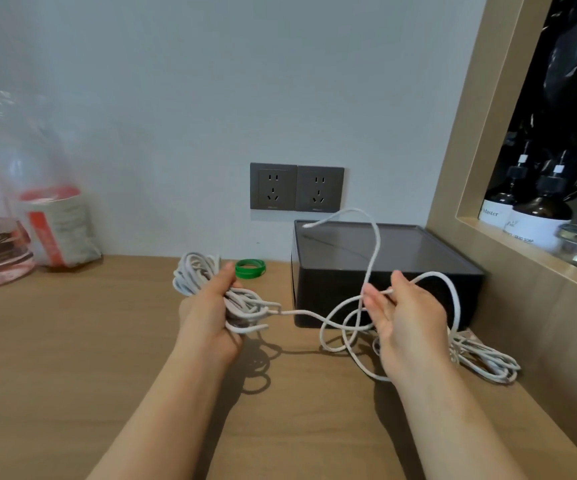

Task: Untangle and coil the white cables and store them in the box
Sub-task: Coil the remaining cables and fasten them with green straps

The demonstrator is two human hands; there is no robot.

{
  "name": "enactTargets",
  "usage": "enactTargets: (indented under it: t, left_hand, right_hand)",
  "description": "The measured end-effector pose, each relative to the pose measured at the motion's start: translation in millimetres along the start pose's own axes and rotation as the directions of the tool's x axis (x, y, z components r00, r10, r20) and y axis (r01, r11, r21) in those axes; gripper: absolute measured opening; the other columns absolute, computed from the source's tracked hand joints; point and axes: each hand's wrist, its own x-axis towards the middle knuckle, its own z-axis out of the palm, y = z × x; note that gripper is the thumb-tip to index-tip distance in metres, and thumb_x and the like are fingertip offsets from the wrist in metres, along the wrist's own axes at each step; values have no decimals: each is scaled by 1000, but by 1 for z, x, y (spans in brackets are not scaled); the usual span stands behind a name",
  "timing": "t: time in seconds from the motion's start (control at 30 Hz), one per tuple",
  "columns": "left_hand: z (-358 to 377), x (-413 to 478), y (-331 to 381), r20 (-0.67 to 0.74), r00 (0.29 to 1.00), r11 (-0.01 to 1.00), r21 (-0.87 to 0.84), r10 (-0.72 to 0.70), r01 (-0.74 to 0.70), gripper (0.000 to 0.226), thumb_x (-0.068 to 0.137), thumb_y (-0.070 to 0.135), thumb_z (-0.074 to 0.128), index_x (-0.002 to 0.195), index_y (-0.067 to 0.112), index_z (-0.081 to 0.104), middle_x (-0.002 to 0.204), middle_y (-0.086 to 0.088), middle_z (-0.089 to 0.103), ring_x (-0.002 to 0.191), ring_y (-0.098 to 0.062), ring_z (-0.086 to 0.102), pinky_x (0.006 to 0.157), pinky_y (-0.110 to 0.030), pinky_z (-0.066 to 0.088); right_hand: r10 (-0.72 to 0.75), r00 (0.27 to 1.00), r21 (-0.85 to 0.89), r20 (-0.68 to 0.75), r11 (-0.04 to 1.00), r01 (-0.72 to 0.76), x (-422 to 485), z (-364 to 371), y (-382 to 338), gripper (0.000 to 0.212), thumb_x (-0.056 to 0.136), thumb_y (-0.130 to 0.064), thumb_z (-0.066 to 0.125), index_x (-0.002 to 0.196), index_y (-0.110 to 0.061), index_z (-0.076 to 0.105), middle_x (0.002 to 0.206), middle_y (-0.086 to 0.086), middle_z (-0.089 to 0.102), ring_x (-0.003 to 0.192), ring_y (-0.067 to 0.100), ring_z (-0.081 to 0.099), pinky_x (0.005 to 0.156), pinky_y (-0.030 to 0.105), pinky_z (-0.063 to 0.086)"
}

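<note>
My left hand (210, 313) grips a bundle of coiled white cable (197, 275) above the wooden desk. From the bundle a loose strand (314, 315) runs right in tangled loops to my right hand (404, 320), which pinches it between thumb and fingers. The strand's free end (306, 225) arcs up above the dark box (384, 261), which stands against the wall behind my right hand. A second white cable (484, 358) lies in a loose heap on the desk, right of my right hand.
A green ring of tape (250, 268) lies by the wall left of the box. Two wall sockets (296, 187) sit above it. Clear plastic containers and a red-and-white bag (58, 226) stand at far left. A wooden niche (536, 209) with dark bottles is at right.
</note>
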Motion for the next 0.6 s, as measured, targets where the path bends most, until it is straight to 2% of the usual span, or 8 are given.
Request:
enactTargets:
  t: [0.1, 0.27, 0.37, 0.43, 0.5, 0.53, 0.57, 0.6]
  left_hand:
    - [5, -6, -8, -5, 999, 997, 55, 50, -50, 17, 86, 12, 64, 75, 8, 54, 47, 0, 53, 36, -9, 53, 40, -19, 47]
    - [6, -10, -6, -49, 990, 989, 83, 130, -126, 16, 86, 9, 65, 75, 7, 54, 42, 1, 54, 35, -9, 54, 38, -18, 46]
    - [7, -12, -7, -53, 991, 988, 95, 127, -121, 17, 86, 10, 65, 75, 7, 53, 42, 1, 55, 35, -9, 54, 38, -18, 46]
    - [8, -12, -8, -54, 989, 986, 104, 137, -131, 17, 86, 10, 66, 74, 7, 53, 42, 1, 55, 35, -9, 54, 38, -18, 46]
    - [9, -13, -10, -50, 987, 982, 124, 151, -144, 17, 85, 9, 67, 74, 7, 54, 43, 0, 55, 35, -10, 55, 39, -19, 47]
    - [10, -14, -10, -45, 987, 981, 132, 153, -146, 16, 85, 9, 67, 74, 7, 55, 44, 0, 56, 36, -10, 55, 39, -20, 48]
    - [10, -14, -10, -38, 988, 981, 134, 150, -144, 15, 84, 10, 68, 75, 7, 56, 45, 0, 56, 37, -10, 56, 40, -20, 48]
    - [10, -15, -9, -27, 989, 981, 129, 148, -143, 14, 84, 10, 68, 77, 7, 57, 46, 0, 57, 38, -10, 56, 40, -21, 48]
  right_hand:
    - [120, 993, -1, -23, 993, -120, 3, -4, 0, 20, 95, -21, 53, 106, -7, 63, 89, 7, 53, 72, 13, 56, 53, 20, 52]
    - [147, 984, 125, 101, 979, -160, 3, -13, 1, 45, 64, -43, 78, 89, -12, 57, 93, 6, 52, 76, 13, 57, 86, 32, 53]
    - [274, 940, 262, 202, 910, -322, -4, -9, 0, 46, 78, -45, 67, 91, -2, 58, 65, 6, 51, 52, 11, 59, 72, 30, 58]
    - [304, 891, 202, 339, 901, -384, -18, 2, -2, 56, 88, -53, 50, 83, 2, 60, 67, 11, 63, 61, 24, 70, 71, 37, 59]
    - [175, 897, 72, 405, 972, -223, -26, 11, 6, 54, 95, -50, 38, 81, -6, 66, 87, 9, 72, 88, 23, 71, 82, 36, 52]
    - [57, 907, -157, 418, 988, 10, -31, 15, 12, 43, 97, -42, 38, 88, -13, 68, 95, 2, 72, 96, 17, 67, 84, 28, 48]
    - [-93, 892, -468, 442, 825, 318, -33, 15, 18, 31, 99, -34, 40, 98, -19, 67, 101, -7, 68, 100, 10, 61, 81, 20, 44]
    - [-189, 829, -655, 527, 531, 537, -28, 10, 25, 25, 100, -29, 39, 109, -24, 62, 102, -13, 62, 99, 4, 56, 77, 15, 40]
